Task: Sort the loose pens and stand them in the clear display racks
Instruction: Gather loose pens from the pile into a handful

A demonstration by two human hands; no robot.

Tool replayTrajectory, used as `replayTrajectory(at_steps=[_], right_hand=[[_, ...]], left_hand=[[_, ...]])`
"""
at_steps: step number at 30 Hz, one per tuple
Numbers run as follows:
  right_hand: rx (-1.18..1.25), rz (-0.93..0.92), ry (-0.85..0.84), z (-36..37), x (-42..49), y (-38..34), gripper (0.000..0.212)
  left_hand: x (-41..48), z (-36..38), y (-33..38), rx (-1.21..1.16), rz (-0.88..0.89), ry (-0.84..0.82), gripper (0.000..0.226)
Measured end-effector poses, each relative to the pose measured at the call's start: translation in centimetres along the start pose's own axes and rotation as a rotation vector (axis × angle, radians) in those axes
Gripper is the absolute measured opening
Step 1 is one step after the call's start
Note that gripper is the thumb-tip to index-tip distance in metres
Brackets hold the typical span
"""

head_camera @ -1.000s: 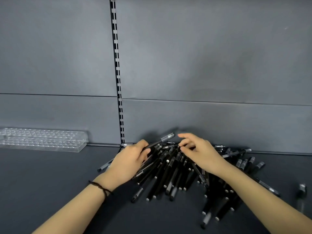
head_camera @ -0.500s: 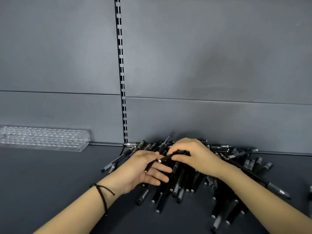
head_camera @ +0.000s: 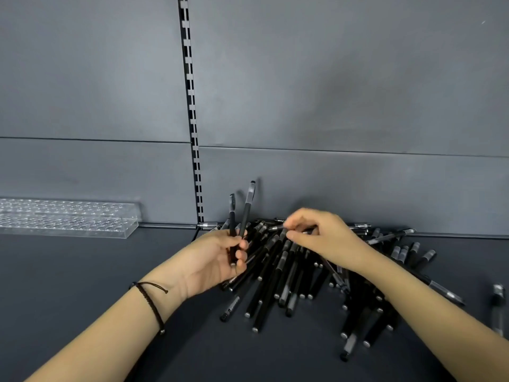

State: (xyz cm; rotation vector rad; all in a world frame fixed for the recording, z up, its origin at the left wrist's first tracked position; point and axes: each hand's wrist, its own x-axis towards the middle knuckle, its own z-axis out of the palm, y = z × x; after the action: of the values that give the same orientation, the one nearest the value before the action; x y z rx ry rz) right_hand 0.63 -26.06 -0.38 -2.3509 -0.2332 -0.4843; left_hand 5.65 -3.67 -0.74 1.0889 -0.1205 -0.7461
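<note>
**A:** Pens (head_camera: 289,271): black, heaped criss-cross on the shelf (head_camera: 82,271), lower centre to lower right of frame. The back of the heap lies against the wall panel (head_camera: 358,183). One stray (head_camera: 498,304) lies apart at the right edge.

**B:** Hands?

**A:** Left hand (head_camera: 214,260) grips two pens (head_camera: 245,216), held near upright with caps up and fanned apart at the top. Right hand (head_camera: 319,235) pinches one more pen (head_camera: 276,228) at the back of the heap, thumb against fingertips.

**B:** Rack?

**A:** Rack (head_camera: 68,217) sits at the left edge, mid-height, well apart from the heap. No pen seen in it, though the clear plastic is hard to read. Judgement: task barely begun.

**B:** What could go wrong?

**A:**
1. I cannot tell whether the pinched pen lies over or under its neighbours. If under, pulling it could drag others loose and send them rolling across the shelf.
2. The two held pens are gripped low and splay. Passing in a third may loosen that grip, and one could drop back into the heap.
3. The barrels look much alike from here. Kinds may get mixed if caps and tips go unchecked.
4. The carry to the rack is long and its holes are small. A tilted pen may miss a hole or lean.
</note>
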Motion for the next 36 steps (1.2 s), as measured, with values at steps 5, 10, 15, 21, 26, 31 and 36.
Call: replayTrajectory(at_steps=[5,10,15,21,26,31,36], right_hand=[[-0.223,-0.082,-0.324,0.0,-0.7,0.0,0.008],[-0.166,-0.033,-0.227,0.3,-0.9,0.2,0.012],[-0.247,-0.101,-0.200,1.7,-0.6,-0.4,0.014],[-0.315,0.053,-0.249,1.1,-1.0,0.2,0.028],[-0.285,0.118,-0.293,0.0,-0.6,0.5,0.028],[-0.273,0.189,-0.246,-0.1,-0.5,0.7,0.029],[-0.371,0.361,-0.159,1.3,0.7,-0.7,0.072]], left_hand=[[-0.2,0.1,-0.2,0.073,-0.009,0.035,0.022],[-0.5,0.9,-0.7,0.139,0.120,0.070,0.020],[-0.6,0.9,-0.8,0.135,0.169,0.092,0.016],[-0.5,0.9,-1.1,0.166,0.185,0.104,0.017],[-0.1,0.9,-1.3,0.180,0.198,0.116,0.017],[0.0,0.9,-1.4,0.177,0.211,0.098,0.017],[0.1,1.1,-1.0,0.158,0.214,0.047,0.017]])
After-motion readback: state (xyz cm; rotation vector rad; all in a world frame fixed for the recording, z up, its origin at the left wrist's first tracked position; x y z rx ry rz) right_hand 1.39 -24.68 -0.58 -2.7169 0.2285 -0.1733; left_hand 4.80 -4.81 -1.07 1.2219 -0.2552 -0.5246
